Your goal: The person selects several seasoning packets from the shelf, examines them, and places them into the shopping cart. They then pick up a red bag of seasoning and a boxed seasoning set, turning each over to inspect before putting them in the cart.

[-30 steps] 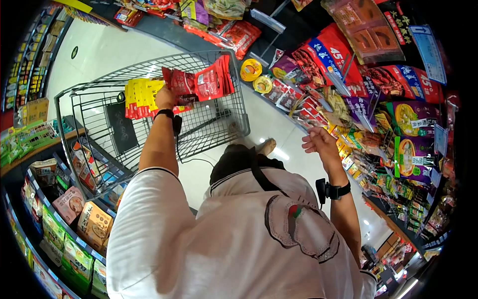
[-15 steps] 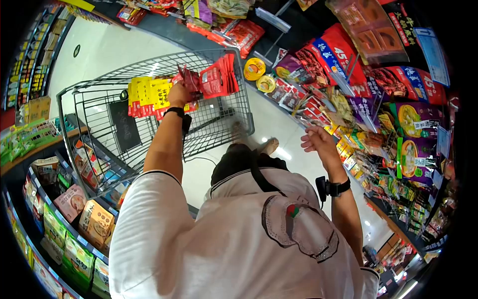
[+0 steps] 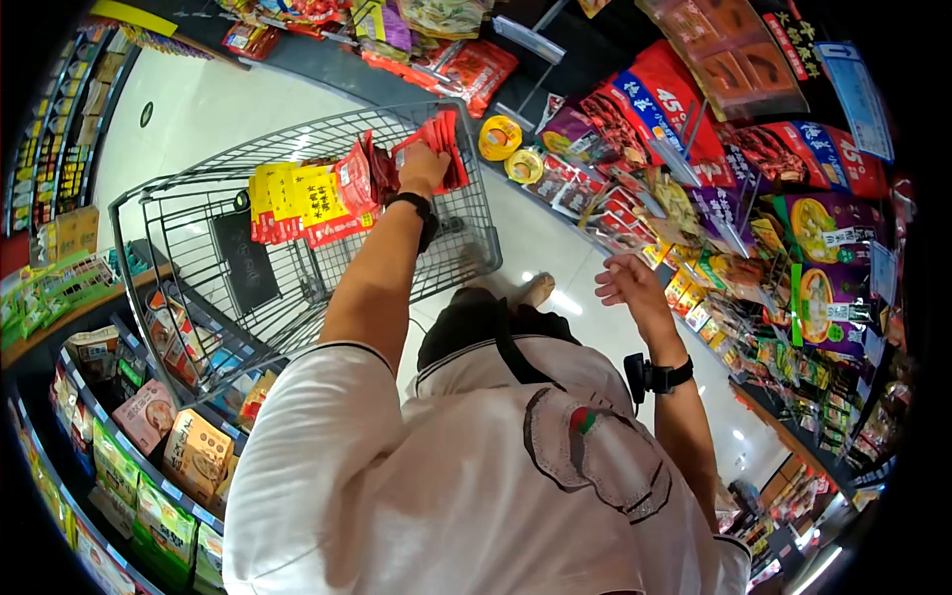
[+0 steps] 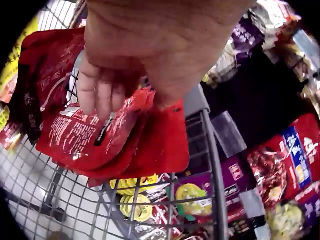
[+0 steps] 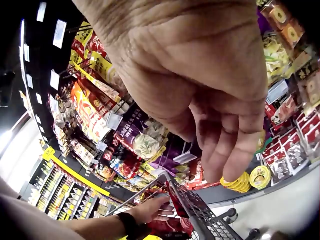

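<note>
Red pouches (image 4: 85, 140), pinched beneath the left hand (image 4: 155, 45), look soft, slippery, best gripped along top edges; right hand (image 3: 635, 286) relaxed.

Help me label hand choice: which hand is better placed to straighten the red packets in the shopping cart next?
Probably the left: the left hand is curled over the red packets inside the shopping cart, while the right hand is outside the cart, holding nothing.
</note>
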`<state>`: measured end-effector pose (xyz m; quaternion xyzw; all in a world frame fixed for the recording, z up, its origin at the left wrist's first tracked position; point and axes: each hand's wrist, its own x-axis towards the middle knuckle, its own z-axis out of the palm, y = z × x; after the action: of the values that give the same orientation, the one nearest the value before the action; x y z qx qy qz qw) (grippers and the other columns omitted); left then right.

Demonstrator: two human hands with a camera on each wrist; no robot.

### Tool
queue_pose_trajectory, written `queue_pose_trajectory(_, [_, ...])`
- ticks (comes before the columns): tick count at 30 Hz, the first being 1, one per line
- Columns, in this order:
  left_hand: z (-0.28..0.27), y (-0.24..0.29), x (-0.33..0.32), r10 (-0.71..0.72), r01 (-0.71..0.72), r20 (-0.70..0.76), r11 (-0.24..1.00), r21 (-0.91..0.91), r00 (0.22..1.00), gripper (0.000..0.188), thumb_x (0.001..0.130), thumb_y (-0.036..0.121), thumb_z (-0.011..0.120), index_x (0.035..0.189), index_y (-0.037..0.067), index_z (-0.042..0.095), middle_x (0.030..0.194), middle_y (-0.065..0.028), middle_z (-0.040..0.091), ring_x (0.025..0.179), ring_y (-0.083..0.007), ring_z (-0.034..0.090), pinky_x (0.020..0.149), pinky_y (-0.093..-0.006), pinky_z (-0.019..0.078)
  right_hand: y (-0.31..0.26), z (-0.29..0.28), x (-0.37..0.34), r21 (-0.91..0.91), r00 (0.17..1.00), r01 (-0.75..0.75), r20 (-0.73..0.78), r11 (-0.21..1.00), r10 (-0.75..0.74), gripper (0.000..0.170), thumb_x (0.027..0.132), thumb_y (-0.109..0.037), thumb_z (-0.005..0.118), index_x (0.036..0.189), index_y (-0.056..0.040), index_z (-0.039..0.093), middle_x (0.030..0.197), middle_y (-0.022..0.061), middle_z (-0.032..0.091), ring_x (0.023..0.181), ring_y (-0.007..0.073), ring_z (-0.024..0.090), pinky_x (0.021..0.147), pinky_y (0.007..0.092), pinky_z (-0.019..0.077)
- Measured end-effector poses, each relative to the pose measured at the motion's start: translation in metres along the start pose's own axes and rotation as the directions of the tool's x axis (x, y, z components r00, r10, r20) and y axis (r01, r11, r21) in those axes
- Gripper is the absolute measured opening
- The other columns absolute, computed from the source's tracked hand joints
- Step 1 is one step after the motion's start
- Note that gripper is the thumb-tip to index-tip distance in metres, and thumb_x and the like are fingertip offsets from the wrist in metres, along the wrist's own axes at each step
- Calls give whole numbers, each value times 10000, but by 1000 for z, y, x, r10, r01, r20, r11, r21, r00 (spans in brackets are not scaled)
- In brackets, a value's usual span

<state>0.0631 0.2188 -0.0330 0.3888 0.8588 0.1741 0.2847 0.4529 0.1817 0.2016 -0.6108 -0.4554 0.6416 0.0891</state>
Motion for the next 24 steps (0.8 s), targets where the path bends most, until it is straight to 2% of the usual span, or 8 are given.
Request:
queue_pose_trajectory(4, [9,11,19,-84,45,133,962,270,988,579,916,452,496,1281,5,536,1292,-237,596,1192,-362,591,960,-490,486,14,-9,-3,27,1000,-20,-21,999,21,274,1023,-210,470,1159,12,555,989,147,682,813,202,682,717,309,557])
queue_pose_trajectory(8, [4,1,24,8,-47,125,950,309,992,476,898,373,490,1128,-14,644,1192,-222,658,1098,-378,638,936,-464,504,20,-14,-8,47,999,-24,-36,999,26,272,1023,-209,471,1159,11,554,997,153,679,817,206,682,716,309,558])
queue_pose_trajectory(9, [-14,11,11,11,-37,114,974,222,993,451,899,355,481,1093,-12,657,1106,-224,686,1048,-386,653,920,-464,512,22,-15,-8,51,999,-31,-37,998,33,271,1023,-209,472,1159,10,554,998,154,678,817,207,682,715,309,558])
queue_pose_trajectory(12, [-12,-5,8,94,-96,35,993,62,995,436,905,352,469,1038,-10,673,1070,-248,683,1035,-391,652,914,-476,511,27,-15,-8,51,999,-36,-35,998,37,270,1022,-212,478,1156,8,557,996,153,678,818,210,682,715,309,559])
queue_pose_trajectory(15, [-6,-9,13,53,-34,281,997,-75,958,552,940,446,422,1144,-35,598,1133,-308,640,1061,-422,635,931,-492,490,32,-15,-1,52,998,-61,-17,997,62,268,1016,-209,484,1154,7,561,992,151,679,817,212,682,717,309,559])
queue_pose_trajectory(17, [0,7,16,-41,62,255,995,-73,966,723,923,574,444,1227,-77,518,1175,-312,630,1104,-431,619,954,-486,475,30,-14,0,48,998,-60,-13,997,61,268,1012,-204,485,1154,9,564,988,150,679,818,212,682,718,308,559])
queue_pose_trajectory(20, [-6,34,1,-70,63,201,997,41,977,748,900,578,488,1236,-89,505,1187,-302,631,1138,-413,611,970,-482,466,27,-13,1,39,998,-60,-12,997,61,269,1008,-197,483,1156,11,565,982,150,679,816,211,681,718,308,559])
queue_pose_trajectory(24, [7,31,10,-95,66,183,985,160,979,615,908,491,512,1225,-34,550,1207,-260,641,1125,-385,631,940,-471,495,30,-15,-1,24,997,-75,-19,997,75,271,1007,-195,477,1155,14,564,979,151,678,813,209,681,717,306,558])
